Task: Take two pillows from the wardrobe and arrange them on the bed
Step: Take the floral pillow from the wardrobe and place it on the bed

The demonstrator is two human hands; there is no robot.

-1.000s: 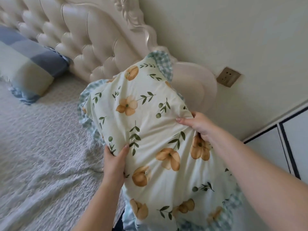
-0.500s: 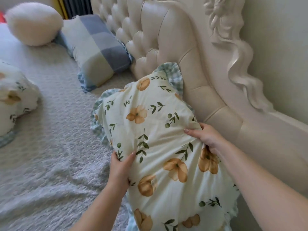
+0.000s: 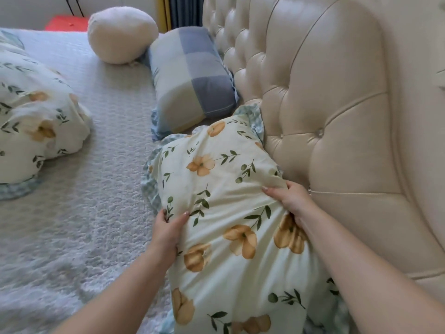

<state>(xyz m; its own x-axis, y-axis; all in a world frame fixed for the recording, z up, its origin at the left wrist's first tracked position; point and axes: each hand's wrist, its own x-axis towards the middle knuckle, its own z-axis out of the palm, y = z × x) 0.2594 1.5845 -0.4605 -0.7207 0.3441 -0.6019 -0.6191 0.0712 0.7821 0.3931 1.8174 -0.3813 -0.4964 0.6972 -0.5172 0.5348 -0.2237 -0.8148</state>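
Hands grip a soft floral pillow (image 3: 231,213) against the headboard (image 3: 337,116): left hand (image 3: 168,231) and right hand (image 3: 292,201) pinch its yielding, lightweight sides

- Cream tufted headboard (image 3: 325,104) fills three o'clock.
- Textured grey bedspread (image 3: 72,225) covers the bed.
- Dark curtain (image 3: 186,10) hangs at twelve.
- Soft daylight.

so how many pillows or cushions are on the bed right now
4. A floral pillow gripped by both hands beside the headboard, a checked pillow beyond it, a round cream cushion farther back, and another floral pillow at left, partly cut off.
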